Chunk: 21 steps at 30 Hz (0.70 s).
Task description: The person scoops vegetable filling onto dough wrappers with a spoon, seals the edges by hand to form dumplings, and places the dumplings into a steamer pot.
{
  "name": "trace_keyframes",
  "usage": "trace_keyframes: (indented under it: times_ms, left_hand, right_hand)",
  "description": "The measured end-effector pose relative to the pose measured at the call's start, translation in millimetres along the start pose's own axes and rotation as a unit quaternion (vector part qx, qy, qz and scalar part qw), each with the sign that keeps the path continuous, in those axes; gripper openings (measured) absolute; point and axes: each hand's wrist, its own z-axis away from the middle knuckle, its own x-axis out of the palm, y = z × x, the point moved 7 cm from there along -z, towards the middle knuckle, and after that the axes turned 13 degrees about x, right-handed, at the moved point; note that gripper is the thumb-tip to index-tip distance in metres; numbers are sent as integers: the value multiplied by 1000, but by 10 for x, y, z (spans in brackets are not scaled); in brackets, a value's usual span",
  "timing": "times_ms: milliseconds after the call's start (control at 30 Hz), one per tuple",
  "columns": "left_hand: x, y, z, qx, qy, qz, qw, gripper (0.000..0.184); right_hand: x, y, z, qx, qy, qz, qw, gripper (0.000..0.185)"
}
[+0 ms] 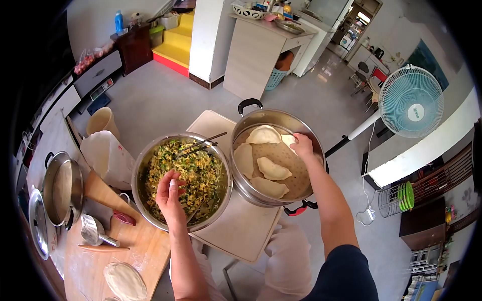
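My right hand (304, 147) pinches a pale half-moon dumpling (287, 141) at the far right inside a metal steamer pot (317, 186). Several other folded dumplings (274, 169) lie on the steamer's perforated bottom. Over a steel bowl (138, 200) hangs my left hand (171, 199), fingers loosely bent and apart, with nothing seen in it. Chopped green and yellow filling (201, 173) fills much of that bowl. Dark chopsticks (202, 144) rest across its far rim, and a spoon handle (193, 214) shows beside my left wrist.
A small table (226, 232) bears bowl and steamer. At left, a wooden board (150, 256) holds stacked dough wrappers (124, 281), a rolling pin (103, 248) and a metal scoop (93, 231). Another pot (63, 185) stands beyond. A fan (411, 100) stands at right.
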Motion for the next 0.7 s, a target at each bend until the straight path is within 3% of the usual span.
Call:
trace_keyframes:
  times_ms: [333, 433, 533, 700]
  left_hand:
    - [-51, -13, -14, 6, -2, 7, 1000, 30]
    - [-41, 1, -16, 6, -2, 9, 1000, 29]
    - [-44, -24, -21, 3, -4, 6, 1000, 29]
    - [-53, -78, -14, 1, -10, -4, 1000, 32]
  right_hand:
    - [-61, -144, 68, -1, 0, 68, 998, 57]
    - [-79, -98, -27, -64, -30, 43, 997, 61]
    - [-202, -27, -12, -64, 11, -5, 998, 53]
    - [-417, -131, 174, -91, 36, 47, 994, 24]
